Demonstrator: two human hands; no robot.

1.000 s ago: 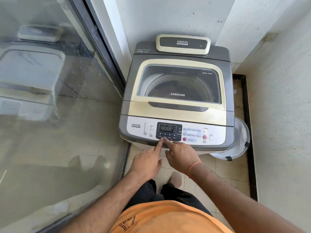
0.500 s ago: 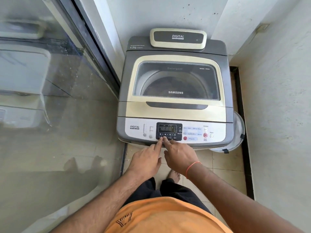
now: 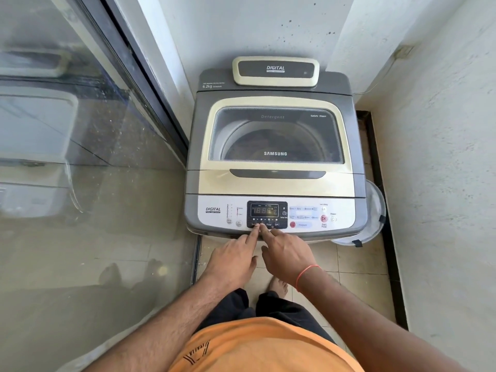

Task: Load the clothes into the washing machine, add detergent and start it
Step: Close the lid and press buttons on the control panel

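I see the glass door (image 3: 80, 157) at far left, then the washing machine (image 3: 273, 157), lid shut. My left hand (image 3: 230, 261) holds nothing, index finger out on the display panel's (image 3: 267, 214) bottom buttons. My right hand (image 3: 287, 253), also empty, points beside it. The red start button (image 3: 324, 218) lies to the right along the panel, nearer my right hand.

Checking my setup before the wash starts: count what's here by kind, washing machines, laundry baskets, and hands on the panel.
Washing machine: 1
Laundry basket: 1
Hands on the panel, left hand and right hand: 2
Total: 4
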